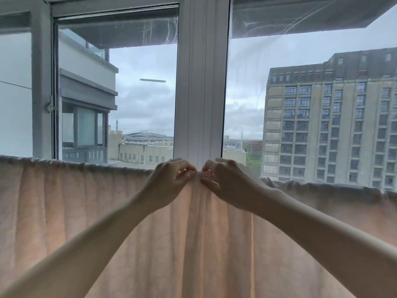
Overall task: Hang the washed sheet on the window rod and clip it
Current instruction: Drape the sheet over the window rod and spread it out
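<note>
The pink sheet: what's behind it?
Above the sheet show the window frame, glass and buildings outside. The rod under its top fold is covered. Both hands, left and right, pinch that edge; no clip shows.

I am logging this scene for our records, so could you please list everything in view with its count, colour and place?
sheet: one, pale pink, draped over the rod across the whole lower view, gathered into folds at the middle
rod: hidden under the sheet's top edge
clip: none that I can make out
window frame: one, white, upright post in the centre between two panes
window handle: one, white, on the left frame
tower block: one, grey-beige, outside on the right
balcony block: one, grey, outside on the left
stadium roof: one, arched, far off, centre left
left hand: one, pinching the sheet's top edge at the centre
right hand: one, pinching the same edge, close beside the left
</note>
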